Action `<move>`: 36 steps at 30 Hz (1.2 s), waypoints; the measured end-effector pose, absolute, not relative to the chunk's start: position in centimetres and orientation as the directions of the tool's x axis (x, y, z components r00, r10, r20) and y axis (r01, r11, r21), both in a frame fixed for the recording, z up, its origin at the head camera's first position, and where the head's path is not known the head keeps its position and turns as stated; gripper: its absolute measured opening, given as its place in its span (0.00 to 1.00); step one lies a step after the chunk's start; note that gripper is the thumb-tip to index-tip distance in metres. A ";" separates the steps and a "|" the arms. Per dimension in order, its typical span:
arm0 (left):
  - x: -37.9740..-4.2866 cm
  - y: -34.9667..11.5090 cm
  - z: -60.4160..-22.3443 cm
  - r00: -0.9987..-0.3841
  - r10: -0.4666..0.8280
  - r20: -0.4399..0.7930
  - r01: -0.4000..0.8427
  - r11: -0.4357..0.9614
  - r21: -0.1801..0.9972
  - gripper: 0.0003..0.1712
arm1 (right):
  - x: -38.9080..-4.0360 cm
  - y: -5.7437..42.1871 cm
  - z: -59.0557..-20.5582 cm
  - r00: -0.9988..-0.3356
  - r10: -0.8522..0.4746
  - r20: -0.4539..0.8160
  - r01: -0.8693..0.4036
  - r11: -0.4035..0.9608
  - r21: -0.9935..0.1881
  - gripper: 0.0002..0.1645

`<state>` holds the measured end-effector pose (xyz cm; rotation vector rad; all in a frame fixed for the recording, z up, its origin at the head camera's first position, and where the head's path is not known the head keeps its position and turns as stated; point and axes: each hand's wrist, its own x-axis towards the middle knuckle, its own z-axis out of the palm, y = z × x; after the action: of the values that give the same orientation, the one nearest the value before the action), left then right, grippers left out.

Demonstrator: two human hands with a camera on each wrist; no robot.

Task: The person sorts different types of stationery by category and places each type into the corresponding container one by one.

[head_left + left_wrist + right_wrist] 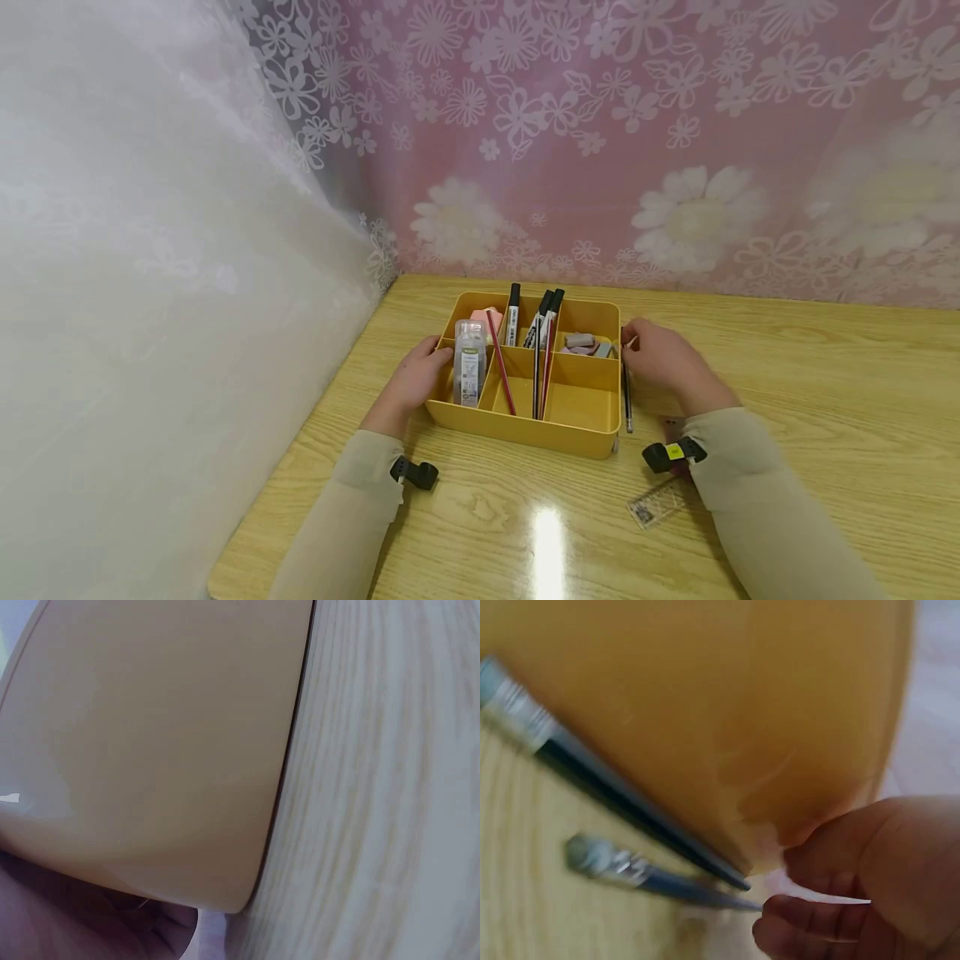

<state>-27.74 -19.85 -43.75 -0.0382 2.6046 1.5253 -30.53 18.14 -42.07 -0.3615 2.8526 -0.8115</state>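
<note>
A yellow compartment organizer (517,430) stands on the wooden table. My left hand (416,375) grips its left wall, thumb at the rim; in the left wrist view the fingers (172,930) curl at the wall's far end. My right hand (663,358) is at the organizer's right wall, fingers bent. Two dark pencils show beside that wall in the right wrist view: one pencil (622,784) close along it, the other pencil (675,885) with its thin end right at my fingertips. I cannot tell whether the fingers pinch it.
The organizer holds black-capped markers (513,317), several pencils (501,367), a clear plastic case (470,367), a pink item (487,317) and erasers (579,340). A clear ruler (654,503) lies under my right forearm. Flowered pink cloth (562,167) hangs behind, white sheeting (150,250) at left.
</note>
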 end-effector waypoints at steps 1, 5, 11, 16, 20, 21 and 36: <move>-27.7 -19.8 -43.7 -0.992 0.039 -0.121 -0.087 0.491 0.867 0.31 | -30.6 18.2 -42.3 -0.955 -0.280 -0.096 -0.193 0.836 -0.514 0.17; -27.7 -19.8 -43.7 -0.991 0.039 -0.127 -0.093 0.486 0.869 0.31 | -30.5 18.1 -43.1 -0.948 -0.285 -0.142 -0.193 0.868 -0.457 0.17; -27.7 -19.7 -43.6 -0.992 0.045 -0.117 -0.081 0.482 0.872 0.30 | -30.1 17.9 -43.5 -0.952 -0.264 -0.153 -0.180 0.891 -0.417 0.19; -27.7 -19.8 -43.8 -0.992 0.040 -0.119 -0.084 0.495 0.865 0.30 | -30.0 17.8 -43.7 -0.953 -0.261 -0.152 -0.177 0.891 -0.418 0.22; -27.8 -19.8 -43.8 -0.991 0.036 -0.125 -0.091 0.492 0.866 0.30 | -30.1 17.8 -43.9 -0.955 -0.254 -0.154 -0.167 0.887 -0.431 0.22; -27.7 -19.8 -43.8 -0.991 0.035 -0.126 -0.093 0.492 0.866 0.30 | -30.1 17.8 -43.9 -0.955 -0.253 -0.157 -0.163 0.885 -0.436 0.22; -27.7 -19.7 -43.7 -0.991 0.044 -0.124 -0.089 0.473 0.877 0.30 | -30.5 19.4 -40.7 -0.987 -0.161 -0.029 -0.104 0.756 -0.646 0.42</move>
<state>-27.72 -19.75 -43.70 -0.0400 2.5828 1.5496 -30.45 19.36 -40.68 -0.2164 2.8655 -1.0472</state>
